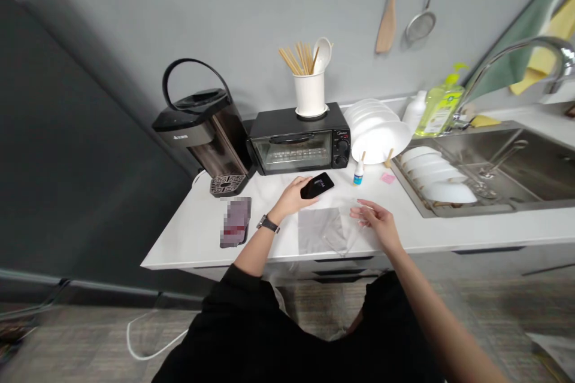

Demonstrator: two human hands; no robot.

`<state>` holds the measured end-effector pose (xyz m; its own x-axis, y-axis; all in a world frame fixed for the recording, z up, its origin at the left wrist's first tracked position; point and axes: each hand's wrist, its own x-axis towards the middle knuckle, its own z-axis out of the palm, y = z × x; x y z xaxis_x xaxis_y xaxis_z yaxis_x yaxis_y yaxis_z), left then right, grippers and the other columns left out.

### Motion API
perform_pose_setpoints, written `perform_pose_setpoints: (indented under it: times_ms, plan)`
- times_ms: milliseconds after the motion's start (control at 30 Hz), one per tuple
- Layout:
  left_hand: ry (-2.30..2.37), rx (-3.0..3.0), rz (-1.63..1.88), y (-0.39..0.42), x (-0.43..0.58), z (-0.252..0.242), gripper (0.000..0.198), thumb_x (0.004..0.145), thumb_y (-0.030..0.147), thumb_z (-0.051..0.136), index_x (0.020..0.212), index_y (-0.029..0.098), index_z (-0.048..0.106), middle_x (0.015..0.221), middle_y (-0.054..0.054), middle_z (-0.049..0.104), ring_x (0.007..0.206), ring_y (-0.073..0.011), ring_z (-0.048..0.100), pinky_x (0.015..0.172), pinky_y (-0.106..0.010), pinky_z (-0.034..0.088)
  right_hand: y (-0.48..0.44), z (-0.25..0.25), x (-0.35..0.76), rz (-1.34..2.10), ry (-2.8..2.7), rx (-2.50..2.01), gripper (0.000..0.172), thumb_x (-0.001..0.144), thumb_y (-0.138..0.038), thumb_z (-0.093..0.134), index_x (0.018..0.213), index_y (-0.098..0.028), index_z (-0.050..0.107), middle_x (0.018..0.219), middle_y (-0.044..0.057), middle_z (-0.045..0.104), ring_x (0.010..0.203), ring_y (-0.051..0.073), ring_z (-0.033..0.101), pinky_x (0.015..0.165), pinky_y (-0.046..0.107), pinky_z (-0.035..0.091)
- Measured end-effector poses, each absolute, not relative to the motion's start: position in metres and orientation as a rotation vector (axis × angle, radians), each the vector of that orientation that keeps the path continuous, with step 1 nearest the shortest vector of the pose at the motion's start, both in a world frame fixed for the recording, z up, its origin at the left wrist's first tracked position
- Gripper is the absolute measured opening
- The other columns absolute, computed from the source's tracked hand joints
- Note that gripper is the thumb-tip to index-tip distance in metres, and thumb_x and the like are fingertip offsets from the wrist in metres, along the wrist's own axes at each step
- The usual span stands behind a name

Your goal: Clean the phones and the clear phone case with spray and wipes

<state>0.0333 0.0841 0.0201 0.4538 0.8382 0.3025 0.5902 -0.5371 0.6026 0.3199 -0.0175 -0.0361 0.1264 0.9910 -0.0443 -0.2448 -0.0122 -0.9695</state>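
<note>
"Where was the smartphone (320, 185)?"

"In the left hand (294, 197), in front of the toaster oven (287, 152), over the white countertop (193, 236). Fingers and thumb were closed on its near end; I couldn't tell whether it also rested on the surface."

"And the right hand (376, 220)?"

"Well apart from the left, fingers curled beside the grey sheet (317, 232). Something clear seemed to be at the fingertips, but I couldn't tell whether they gripped it."

"How would the phone have handled?"

"Light and stiff, I'd judge, with slick glass that a drop could crack. The long edges looked the best hold, keeping fingers off the screen. The sheet looked thin and limp, better lifted by a corner."

"Any writing?"

"'Midea' on the oven's control panel. The phone screen showed pale clock digits, perhaps 17:44, too small to swear to. The dropper bottle (358, 173) had a blue label and the water dispenser (204, 131) a pale logo, neither legible. Nor could I read the green soap bottle (440, 109)."
</note>
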Motion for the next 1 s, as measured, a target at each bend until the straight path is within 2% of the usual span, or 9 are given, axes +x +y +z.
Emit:
perform_pose_setpoints:
  times_ms: [100, 233, 467, 567, 633, 700, 767, 900, 1000]
  plan:
    - [1.162, 2.368, 0.652, 0.114, 0.042, 0.0, 0.068, 0.082, 0.041, 0.081, 0.143, 0.018, 0.061, 0.133, -0.012, 0.065, 0.123, -0.0276, 0.06, 0.115, -0.042, 0.046, -0.017, -0.034, 0.317, 1.257, -0.924, -1.109, 0.059, 0.073, -0.061, 0.086, 0.115, -0.02, 0.073, 0.098, 0.011, 0.082, 0.089, 0.027, 0.079, 0.063, 0.03, 0.058]
    - [1.142, 2.412, 0.602, 0.129, 0.047, -0.017, 0.07, 0.083, 0.043, 0.081, 0.145, 0.017, 0.06, 0.145, -0.014, 0.061, 0.135, -0.0298, 0.053, 0.121, -0.046, 0.038, -0.015, -0.03, 0.316, 1.255, -0.941, -1.096, 0.063, 0.071, -0.064, 0.085, 0.115, -0.021, 0.071, 0.096, 0.01, 0.082, 0.084, 0.026, 0.08, 0.063, 0.03, 0.058]
    - [1.127, 2.434, 0.602, 0.126, 0.047, -0.007, 0.067, 0.084, 0.048, 0.08, 0.141, 0.018, 0.061, 0.147, -0.014, 0.061, 0.14, -0.0295, 0.049, 0.122, -0.048, 0.037, -0.014, -0.034, 0.316, 1.208, -0.971, -1.102, 0.061, 0.074, -0.065, 0.082, 0.115, -0.022, 0.069, 0.097, 0.009, 0.082, 0.083, 0.025, 0.079, 0.064, 0.03, 0.058]
    - [1.192, 2.414, 0.717, 0.093, 0.051, 0.006, 0.063, 0.092, 0.046, 0.071, 0.148, 0.02, 0.055, 0.155, -0.014, 0.055, 0.146, -0.0297, 0.044, 0.124, -0.05, 0.034, -0.016, -0.033, 0.318, 1.202, -0.959, -1.094, 0.06, 0.073, -0.064, 0.083, 0.114, -0.022, 0.069, 0.097, 0.009, 0.081, 0.084, 0.025, 0.079, 0.064, 0.03, 0.058]
    - [1.252, 2.348, 0.827, 0.051, 0.059, 0.01, 0.064, 0.099, 0.047, 0.062, 0.155, 0.021, 0.046, 0.159, -0.015, 0.048, 0.146, -0.0288, 0.047, 0.122, -0.048, 0.038, -0.019, -0.031, 0.314, 1.208, -0.919, -1.086, 0.058, 0.072, -0.061, 0.084, 0.113, -0.022, 0.069, 0.1, 0.01, 0.081, 0.087, 0.026, 0.079, 0.066, 0.031, 0.058]
    - [1.26, 2.333, 0.755, 0.001, 0.068, 0.01, 0.083, 0.092, 0.055, 0.069, 0.161, 0.023, 0.034, 0.16, -0.016, 0.045, 0.14, -0.0301, 0.054, 0.115, -0.046, 0.047, -0.023, -0.028, 0.301, 1.217, -0.856, -1.075, 0.056, 0.073, -0.059, 0.084, 0.111, -0.023, 0.068, 0.102, 0.01, 0.081, 0.091, 0.026, 0.079, 0.069, 0.032, 0.059]
    - [1.38, 2.371, 0.756, -0.043, 0.074, 0.009, 0.105, 0.08, 0.057, 0.082, 0.163, 0.021, 0.028, 0.159, -0.018, 0.044, 0.144, -0.0358, 0.049, 0.116, -0.051, 0.046, -0.03, -0.024, 0.282, 1.237, -0.812, -1.048, 0.055, 0.073, -0.059, 0.084, 0.111, -0.024, 0.067, 0.104, 0.009, 0.081, 0.095, 0.026, 0.079, 0.072, 0.032, 0.06]
    - [1.68, 2.315, 0.837, -0.084, 0.054, 0.007, 0.077, 0.089, 0.04, 0.077, 0.154, 0.023, 0.039, 0.137, -0.013, 0.059, 0.127, -0.0303, 0.06, 0.108, -0.047, 0.053, -0.038, -0.017, 0.258, 1.315, -0.914, -1.011, 0.054, 0.086, -0.066, 0.072, 0.122, -0.026, 0.065, 0.115, 0.009, 0.079, 0.102, 0.027, 0.077, 0.079, 0.036, 0.061]
    - [1.804, 2.248, 0.861, -0.085, 0.012, 0.004, 0.078, 0.088, 0.046, 0.078, 0.153, 0.025, 0.04, 0.13, -0.011, 0.062, 0.118, -0.0288, 0.064, 0.103, -0.044, 0.054, -0.03, -0.02, 0.266, 1.026, -1.217, -1.191, 0.047, 0.094, -0.065, 0.06, 0.119, -0.027, 0.07, 0.121, 0.009, 0.076, 0.104, 0.029, 0.073, 0.091, 0.044, 0.058]
